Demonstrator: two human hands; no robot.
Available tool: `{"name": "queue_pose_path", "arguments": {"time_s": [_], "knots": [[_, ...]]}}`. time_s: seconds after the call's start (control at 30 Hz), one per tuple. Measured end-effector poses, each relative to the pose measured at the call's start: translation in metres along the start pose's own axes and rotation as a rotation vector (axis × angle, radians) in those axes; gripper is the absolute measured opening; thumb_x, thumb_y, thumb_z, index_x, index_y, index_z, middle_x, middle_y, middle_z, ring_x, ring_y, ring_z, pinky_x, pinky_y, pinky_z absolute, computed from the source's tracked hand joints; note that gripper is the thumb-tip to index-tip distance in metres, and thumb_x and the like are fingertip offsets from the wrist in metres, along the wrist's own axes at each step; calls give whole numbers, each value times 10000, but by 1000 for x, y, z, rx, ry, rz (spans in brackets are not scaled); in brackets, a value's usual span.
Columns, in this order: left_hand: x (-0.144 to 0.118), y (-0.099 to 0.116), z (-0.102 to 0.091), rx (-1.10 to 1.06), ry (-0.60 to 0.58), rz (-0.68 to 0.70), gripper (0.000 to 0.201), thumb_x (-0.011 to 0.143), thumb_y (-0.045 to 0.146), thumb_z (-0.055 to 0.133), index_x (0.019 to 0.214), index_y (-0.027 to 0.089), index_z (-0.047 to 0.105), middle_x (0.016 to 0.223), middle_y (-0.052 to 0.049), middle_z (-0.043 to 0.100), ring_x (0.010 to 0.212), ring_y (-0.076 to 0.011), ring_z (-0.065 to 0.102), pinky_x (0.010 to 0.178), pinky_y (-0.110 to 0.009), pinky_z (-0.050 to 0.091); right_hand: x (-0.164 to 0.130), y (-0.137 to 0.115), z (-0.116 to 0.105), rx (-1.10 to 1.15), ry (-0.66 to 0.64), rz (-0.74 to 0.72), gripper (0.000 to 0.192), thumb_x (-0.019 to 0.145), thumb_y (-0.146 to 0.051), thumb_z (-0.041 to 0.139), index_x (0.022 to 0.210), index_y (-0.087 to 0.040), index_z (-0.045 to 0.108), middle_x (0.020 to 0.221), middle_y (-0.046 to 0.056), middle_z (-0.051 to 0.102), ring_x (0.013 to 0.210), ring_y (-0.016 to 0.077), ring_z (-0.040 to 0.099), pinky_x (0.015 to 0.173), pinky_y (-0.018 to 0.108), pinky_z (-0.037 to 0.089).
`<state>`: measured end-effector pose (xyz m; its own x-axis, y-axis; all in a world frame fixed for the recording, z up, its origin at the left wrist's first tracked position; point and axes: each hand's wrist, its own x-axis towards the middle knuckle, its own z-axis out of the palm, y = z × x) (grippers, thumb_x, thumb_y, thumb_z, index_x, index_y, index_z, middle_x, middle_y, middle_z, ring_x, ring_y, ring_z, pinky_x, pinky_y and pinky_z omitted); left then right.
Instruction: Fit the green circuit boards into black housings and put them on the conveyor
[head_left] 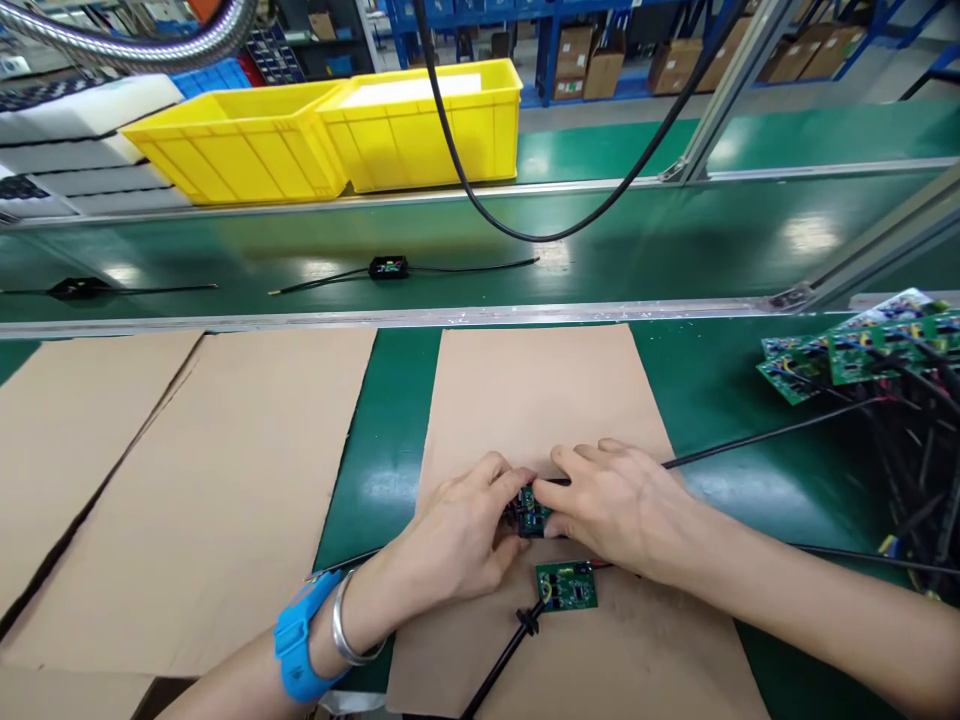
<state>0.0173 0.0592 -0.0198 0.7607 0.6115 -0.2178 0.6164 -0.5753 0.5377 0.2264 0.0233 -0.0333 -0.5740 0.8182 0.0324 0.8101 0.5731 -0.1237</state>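
Note:
A small circuit board (533,512), seemingly in a black case, is pinched between both my hands over a cardboard sheet (525,390). On its left side, my left hand (469,520) has thumb and fingers closed round the edge. My right hand (611,505) grips the opposite end, its fingers bent over the top. Black cables run out from beneath both hands. Just below lies a second green circuit board (567,586), flat on the cardboard, with a knotted black cable (504,660) leading toward me. My fingers hide much of the held board.
A heap of green boards (892,340) with tangled black cables lies at right. Larger cardboard sheets (225,480) cover the left. Beyond the metal rail, two cabled black modules (388,267) (79,288) rest on the green surface. Yellow bins (427,130) stand behind; a black cable (540,238) hangs down.

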Motion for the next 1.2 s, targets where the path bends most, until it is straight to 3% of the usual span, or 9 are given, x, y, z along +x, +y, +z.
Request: {"name": "queue_pose_path", "arguments": {"time_s": [0.17,0.33,0.47,0.57,0.63,0.73,0.87,1.03,1.2], "knots": [[1,-1,1,-1,15,19,589,759,159,561,1333,224,443,1106,-74,547,915,-210,611,833,-374,537,3,0,6,110,22,-59,82,888,-161,550,926,-229,575,953,49,514,879,215,480,715,337,344],[5,2,-2,2,-50,-46,561,756,165,584,1302,223,466,1158,-64,527,979,-225,595,910,-407,513,-1,5,12,213,-36,20,62,893,-197,566,862,-240,599,883,31,490,841,200,464,682,319,329],[2,-2,-3,21,-63,-14,581,795,183,616,1337,250,417,1205,-49,525,1003,-209,587,910,-379,515,-2,6,12,267,-34,49,87,871,-163,601,824,-236,609,863,19,490,823,184,462,630,301,299],[-5,-5,-1,164,-4,31,458,845,131,543,1284,210,440,1110,-52,577,913,-193,604,770,-343,545,-3,6,13,283,-13,57,89,876,-161,597,841,-240,621,842,17,484,811,182,454,602,300,279],[-10,-4,4,342,69,76,291,867,73,450,1128,179,523,921,-37,612,768,-185,604,632,-322,526,-3,6,14,283,-3,55,97,870,-153,600,827,-237,625,832,19,478,806,183,452,589,300,273],[-13,-1,14,525,192,151,198,874,51,408,900,173,562,713,-13,580,610,-173,563,524,-309,468,-3,7,17,276,10,48,101,859,-151,606,800,-230,623,830,22,478,807,184,458,587,301,283],[-12,2,23,500,300,109,168,910,133,434,807,182,558,641,-4,564,541,-147,542,497,-289,439,-4,6,20,282,34,57,110,860,-132,586,811,-222,626,836,26,487,811,181,466,615,293,320],[-8,4,19,340,270,51,125,903,180,481,843,193,590,706,1,636,612,-142,606,539,-268,449,-4,6,20,277,33,57,85,842,-143,610,820,-223,631,847,36,493,820,191,472,573,289,296],[-5,2,13,449,258,84,136,905,164,465,854,188,588,676,-1,615,578,-151,578,508,-275,417,-4,6,22,284,84,84,121,830,-121,608,849,-237,636,840,32,484,803,190,465,547,289,246]]}}
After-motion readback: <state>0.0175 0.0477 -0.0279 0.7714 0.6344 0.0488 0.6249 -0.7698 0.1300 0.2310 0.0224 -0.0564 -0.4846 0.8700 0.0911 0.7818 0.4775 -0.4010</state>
